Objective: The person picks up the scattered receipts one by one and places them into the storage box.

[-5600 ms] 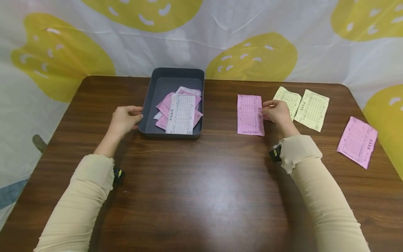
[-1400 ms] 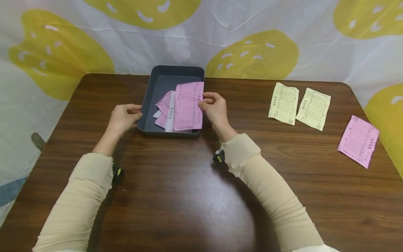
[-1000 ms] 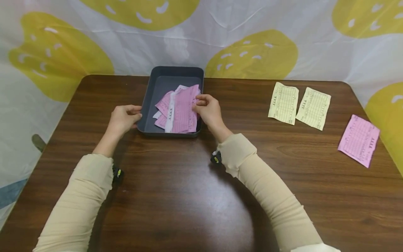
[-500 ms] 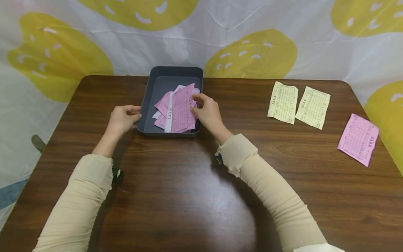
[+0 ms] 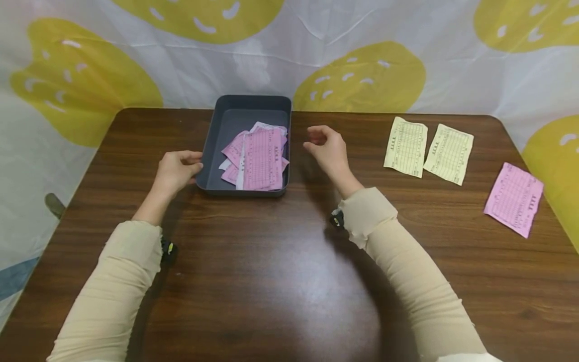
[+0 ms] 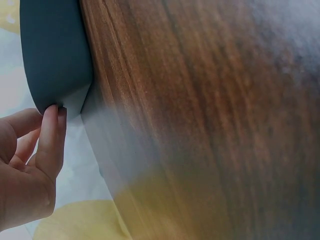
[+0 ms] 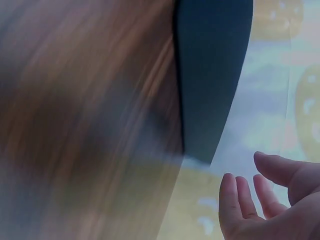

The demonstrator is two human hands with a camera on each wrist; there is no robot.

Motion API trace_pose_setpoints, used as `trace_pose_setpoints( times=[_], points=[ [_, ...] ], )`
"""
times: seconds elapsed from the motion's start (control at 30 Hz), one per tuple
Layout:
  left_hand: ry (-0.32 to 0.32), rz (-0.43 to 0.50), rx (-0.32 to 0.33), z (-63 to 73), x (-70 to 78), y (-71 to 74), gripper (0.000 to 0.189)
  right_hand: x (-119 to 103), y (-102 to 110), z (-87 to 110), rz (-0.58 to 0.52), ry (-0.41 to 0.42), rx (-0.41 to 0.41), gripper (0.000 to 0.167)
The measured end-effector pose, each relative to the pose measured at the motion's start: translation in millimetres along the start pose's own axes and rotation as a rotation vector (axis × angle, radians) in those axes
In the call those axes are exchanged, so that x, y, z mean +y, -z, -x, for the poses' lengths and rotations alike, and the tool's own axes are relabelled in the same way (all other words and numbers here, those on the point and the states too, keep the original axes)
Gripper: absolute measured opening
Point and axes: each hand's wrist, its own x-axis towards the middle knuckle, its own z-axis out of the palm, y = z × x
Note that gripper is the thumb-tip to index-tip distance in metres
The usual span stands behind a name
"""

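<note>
A dark grey tray [image 5: 251,111] stands near the table's far edge, with several pink and white printed slips piled in it. The topmost is a pink slip [image 5: 262,160], lying over a white slip [image 5: 240,173]. My left hand [image 5: 175,172] pinches the tray's left side near its front corner; the left wrist view shows the fingers [image 6: 49,135] against that dark wall. To the right of the tray, my right hand [image 5: 329,153] is in the air holding nothing, thumb and fingers apart, as the right wrist view also shows.
Two yellow slips [image 5: 405,147] [image 5: 449,154] lie side by side at the back right of the brown wooden table [image 5: 289,281]. Farther right, near the table's edge, is another pink slip [image 5: 514,200]. A patterned cloth [image 5: 271,60] hangs behind the table.
My right hand brought a pink slip from the right side of the table to the tray, laid it on the pile, let go and drew back rightward. The left hand stayed at the tray.
</note>
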Motion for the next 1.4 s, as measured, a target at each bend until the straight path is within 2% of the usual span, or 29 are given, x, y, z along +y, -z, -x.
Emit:
trace_pose_setpoints(
  times=[0.27, 0.4, 0.53, 0.7, 0.77, 0.97, 1.1, 1.3, 1.4],
  points=[
    [-0.003, 0.018, -0.001, 0.8, -0.4, -0.4, 0.038, 24.1, 49.3, -9.3, 0.031, -0.148, 0.087, 0.037],
    [-0.014, 0.016, 0.002, 0.4, -0.9, -0.2, 0.038, 34.3, 76.5, -10.3, -0.075, -0.223, 0.136, 0.039],
    [-0.028, 0.009, 0.007, 0.3, -1.6, 0.3, 0.037, 45.5, 101.8, -11.0, -0.207, -0.286, 0.194, 0.032],
    [-0.025, 0.016, 0.005, -0.1, -2.6, -0.1, 0.037, 60.3, 130.7, -10.4, -0.257, -0.365, 0.227, 0.043],
    [-0.023, 0.021, 0.004, -0.4, -3.0, -0.5, 0.037, 65.6, 140.1, -9.3, -0.244, -0.396, 0.228, 0.047],
    [-0.027, 0.025, 0.008, -0.7, -3.3, -0.2, 0.038, 81.5, 161.3, -6.0, -0.278, -0.454, 0.259, 0.029],
    [-0.029, 0.024, 0.013, -0.7, -3.2, 0.1, 0.037, 89.4, 170.5, -3.8, -0.291, -0.477, 0.288, 0.024],
    [-0.023, 0.030, 0.012, -0.5, -2.8, -0.5, 0.037, 99.8, 180.9, -1.3, -0.389, -0.516, 0.322, 0.019],
    [-0.021, 0.033, 0.012, -0.4, -2.5, -0.4, 0.037, 105.5, 183.8, -1.6, -0.369, -0.564, 0.309, 0.020]
  ],
)
